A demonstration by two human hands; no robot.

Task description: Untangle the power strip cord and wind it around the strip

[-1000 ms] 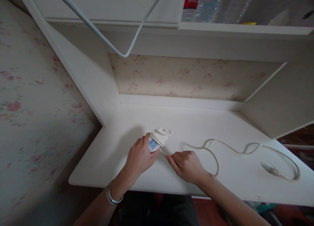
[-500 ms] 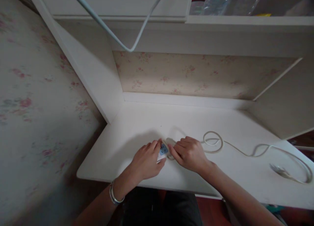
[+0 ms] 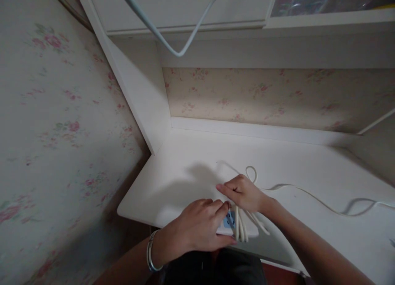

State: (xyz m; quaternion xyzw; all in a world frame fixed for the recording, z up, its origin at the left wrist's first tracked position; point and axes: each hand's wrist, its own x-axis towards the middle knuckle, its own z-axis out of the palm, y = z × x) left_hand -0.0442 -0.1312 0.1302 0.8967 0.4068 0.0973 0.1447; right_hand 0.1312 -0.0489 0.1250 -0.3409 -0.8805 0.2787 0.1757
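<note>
Faded floral wallpaper (image 3: 74, 126) covers the wall on the left of my feed, and a white desk (image 3: 197, 149) sits under a white cabinet (image 3: 191, 13), with another strip of the same pink-flowered pattern along the back. There's a shelf (image 3: 333, 19) up top right with some clear plastic bottles (image 3: 311, 1) on it, tops cut off by the frame, plus a bit of something red. A thick pale cable (image 3: 154, 31) droops in a V across the top of my view, no clue where its ends go. The power strip (image 3: 228, 220), white with blue socket faces, is right at the front edge of the desk, just above the dark trousers (image 3: 216, 268). I've got the left hand (image 3: 200, 223) wrapped around its left end, fingers bent over the far side and thumb along the near edge, so that's a proper hold. Silver bracelet (image 3: 150, 252) on that wrist, btw. Several turns of cream power cord (image 3: 241, 227) go around the strip, just right of the sockets. The right hand (image 3: 245, 194) is a loose fist on the cord over those turns, thumb sticking out to the left; the exact pinch point is hidden from my camera. Past it, the cord makes a small loop on the desk, then wanders off to the right edge.
</note>
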